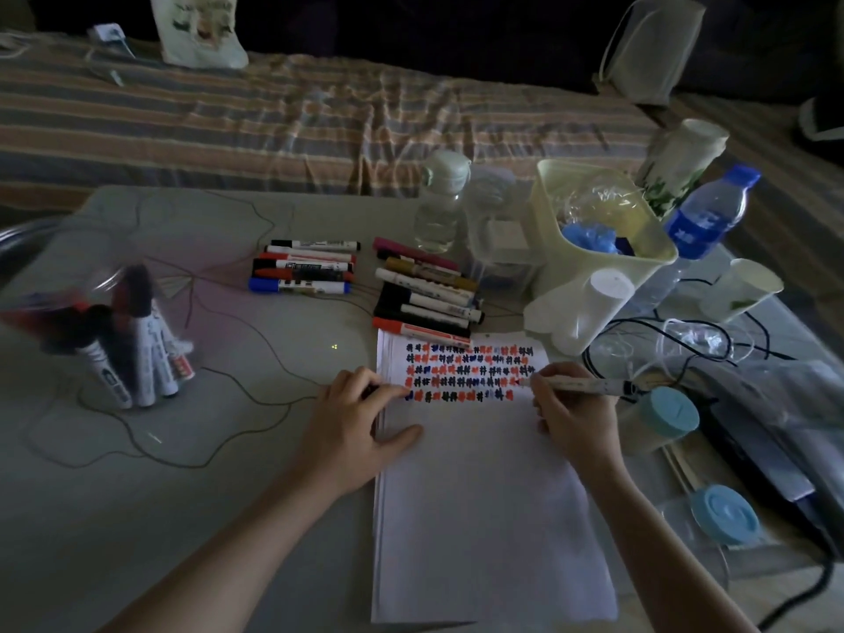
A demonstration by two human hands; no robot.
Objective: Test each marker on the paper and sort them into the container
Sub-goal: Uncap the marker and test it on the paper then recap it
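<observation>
Meanwhile, right hand (571,418) grips a marker (580,386), left hand (361,418) presses paper (479,495); container (68,285) holds markers.

Item, as I see it from the head view: two bare forearms, no sleeves in view. Left hand (354,420) and right hand (573,413): no rings, watch, bracelets or gloves that I can make out in the dim light.
</observation>
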